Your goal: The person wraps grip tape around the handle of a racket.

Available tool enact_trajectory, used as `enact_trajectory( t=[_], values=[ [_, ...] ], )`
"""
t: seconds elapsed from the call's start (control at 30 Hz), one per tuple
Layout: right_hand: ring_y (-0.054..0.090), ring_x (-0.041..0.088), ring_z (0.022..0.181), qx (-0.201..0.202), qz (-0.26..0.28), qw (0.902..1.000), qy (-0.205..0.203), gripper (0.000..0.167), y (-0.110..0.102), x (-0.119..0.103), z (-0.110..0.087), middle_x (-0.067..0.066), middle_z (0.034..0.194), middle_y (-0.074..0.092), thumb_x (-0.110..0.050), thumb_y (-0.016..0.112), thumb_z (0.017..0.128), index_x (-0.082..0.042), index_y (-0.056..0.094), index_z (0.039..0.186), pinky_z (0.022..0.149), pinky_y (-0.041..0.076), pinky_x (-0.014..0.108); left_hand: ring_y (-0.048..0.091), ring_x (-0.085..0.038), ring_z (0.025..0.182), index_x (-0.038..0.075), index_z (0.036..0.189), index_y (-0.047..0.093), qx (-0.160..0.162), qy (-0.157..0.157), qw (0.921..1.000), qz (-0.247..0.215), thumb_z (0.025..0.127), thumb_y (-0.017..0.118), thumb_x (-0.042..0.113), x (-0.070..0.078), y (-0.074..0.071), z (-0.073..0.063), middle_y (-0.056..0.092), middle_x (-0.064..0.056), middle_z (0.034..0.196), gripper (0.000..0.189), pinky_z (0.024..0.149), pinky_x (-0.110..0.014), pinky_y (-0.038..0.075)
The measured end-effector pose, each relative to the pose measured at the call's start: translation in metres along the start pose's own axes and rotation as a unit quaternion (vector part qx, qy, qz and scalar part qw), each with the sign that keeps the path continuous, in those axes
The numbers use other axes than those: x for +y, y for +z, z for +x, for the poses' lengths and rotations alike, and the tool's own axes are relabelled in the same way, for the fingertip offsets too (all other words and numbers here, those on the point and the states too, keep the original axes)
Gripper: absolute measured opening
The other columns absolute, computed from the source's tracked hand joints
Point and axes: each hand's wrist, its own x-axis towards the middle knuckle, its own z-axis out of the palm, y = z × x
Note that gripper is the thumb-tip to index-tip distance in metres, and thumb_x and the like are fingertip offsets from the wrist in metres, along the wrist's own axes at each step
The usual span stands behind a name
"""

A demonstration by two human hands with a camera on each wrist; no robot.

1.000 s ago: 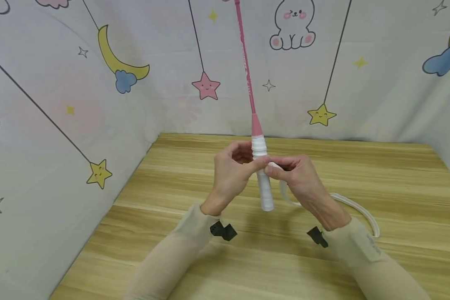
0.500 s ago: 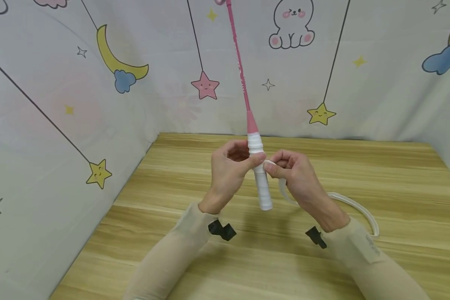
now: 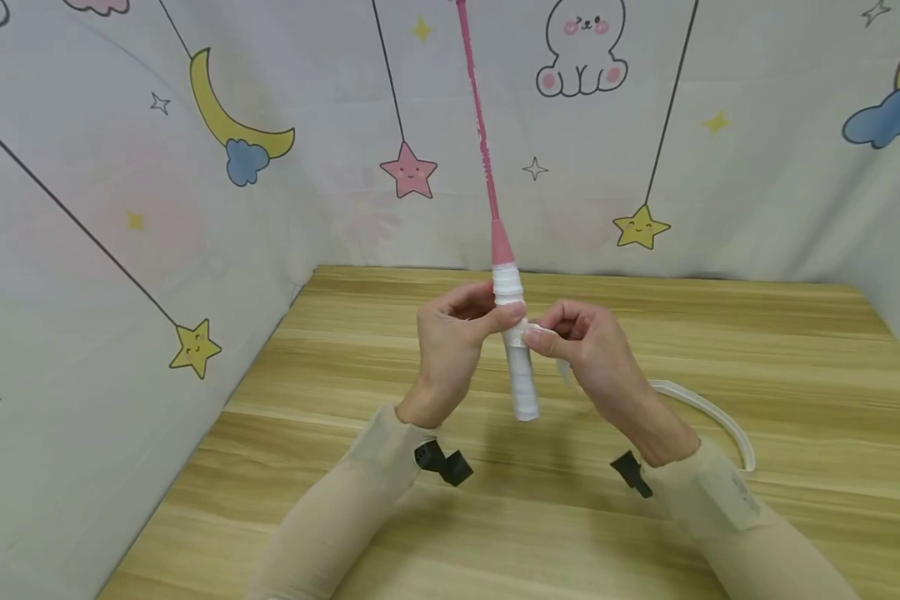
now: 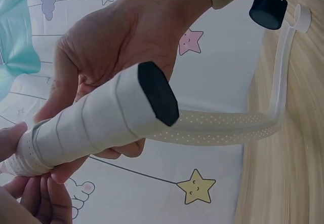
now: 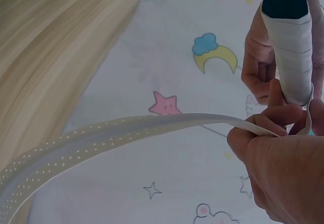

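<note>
A badminton racket with a pink shaft (image 3: 484,150) leans slightly left above the table, its head outside the head view. Its white handle (image 3: 523,383) is wrapped and has a dark butt cap (image 4: 158,93). My left hand (image 3: 447,350) holds the upper handle between thumb and fingers. Beside it, my right hand (image 3: 600,354) pinches a white grip tape (image 5: 101,138) close against the handle. Several overlapping turns of tape show on the upper handle. The loose tape, dotted with small holes, runs from my right hand down to the table.
The wooden table (image 3: 570,533) lies under both hands. The tape's tail (image 3: 712,410) curves on it, right of the handle. A patterned cloth (image 3: 330,100) hangs behind the table and along its sides. Black camera mounts (image 3: 442,463) sit at both wrists.
The racket and my left hand have shifted a little left, and the shaft leans further left. My right hand has moved slightly left too, still pinching the tape.
</note>
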Motion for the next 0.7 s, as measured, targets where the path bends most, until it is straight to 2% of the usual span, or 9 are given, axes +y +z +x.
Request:
enact_trajectory(
  t=[0.2,0.4,0.5,0.7],
  values=[
    [0.063,0.009,0.082,-0.008,0.004,0.9999,-0.008,0.021,0.0002,-0.0018,-0.0006,-0.012,0.08,0.071,-0.004,0.073,0.102,-0.016,0.07,0.085,0.082,0.054,0.027,0.069,-0.007,0.081,-0.011,0.113,0.078,0.001,-0.008,0.9998,-0.019,0.087,0.085,-0.001,-0.0013,-0.0019,0.0013,0.077,0.013,0.086,0.029,0.078,-0.025,0.057],
    [0.063,0.011,0.084,-0.014,0.009,0.9999,0.002,0.021,-0.0024,-0.0024,0.0001,-0.012,0.082,0.07,-0.004,0.071,0.102,-0.017,0.071,0.086,0.082,0.054,0.026,0.069,-0.006,0.081,-0.014,0.114,0.076,-0.014,-0.012,0.9984,-0.053,0.087,0.08,-0.003,-0.0036,-0.0033,0.0013,0.078,0.013,0.086,0.029,0.079,-0.023,0.058],
    [0.063,0.01,0.083,-0.016,0.006,0.9998,0.011,0.018,-0.0041,-0.0029,0.0004,-0.011,0.08,0.071,-0.006,0.074,0.101,-0.015,0.071,0.086,0.082,0.054,0.027,0.07,-0.006,0.083,-0.013,0.113,0.076,-0.03,-0.021,0.995,-0.093,0.089,0.075,-0.007,-0.0041,-0.0035,0.0011,0.078,0.01,0.088,0.026,0.08,-0.022,0.059],
    [0.064,0.009,0.084,-0.024,0.007,0.9996,0.015,0.016,-0.0072,-0.0016,0.0018,-0.012,0.081,0.073,-0.007,0.077,0.1,-0.017,0.074,0.088,0.082,0.054,0.026,0.069,-0.008,0.088,-0.002,0.113,0.079,-0.066,-0.04,0.9859,-0.148,0.094,0.069,-0.011,-0.0028,-0.0053,-0.0003,0.078,0.006,0.094,0.023,0.08,-0.02,0.06]
  ],
)
